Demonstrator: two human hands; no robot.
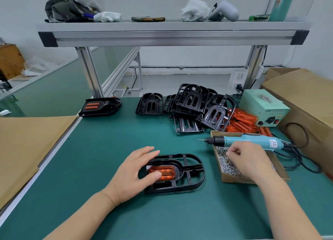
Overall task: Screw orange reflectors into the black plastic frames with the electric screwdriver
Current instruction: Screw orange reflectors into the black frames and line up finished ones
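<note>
Head view: left hand (137, 169) is lying over the left end of the black frame (189, 167), which is sitting flat on the green table (108, 149) near the front. Fingers (149, 152) are lying straight and loosely spread across the frame's far rim, and the thumb is pressing on the left end of the orange reflector (164, 172) seated in the frame's pocket, so the reflector is sitting between thumb and fingers with most of it uncovered. Right hand (246, 158) is hovering over the open cardboard box (232, 179) of screws (228, 165), just right of the frame. Its fingertips are curling in toward the thumb like a pinch, but I can't tell if a screw is actually between them. Electric screwdriver (252, 141) is lying across the box's far edge just behind that hand, bit pointing left; contact with the knuckles is unclear. Further back, a pile of bare black frames (192, 103) is leaning together, with loose orange reflectors (243, 122) heaped to its right, beside the pale green power supply (264, 108). One frame with reflector fitted (100, 106) is sitting apart at the back left. A cardboard sheet (27, 146) is lying along the table's left side and a large carton (306, 99) is standing at the right.
</note>
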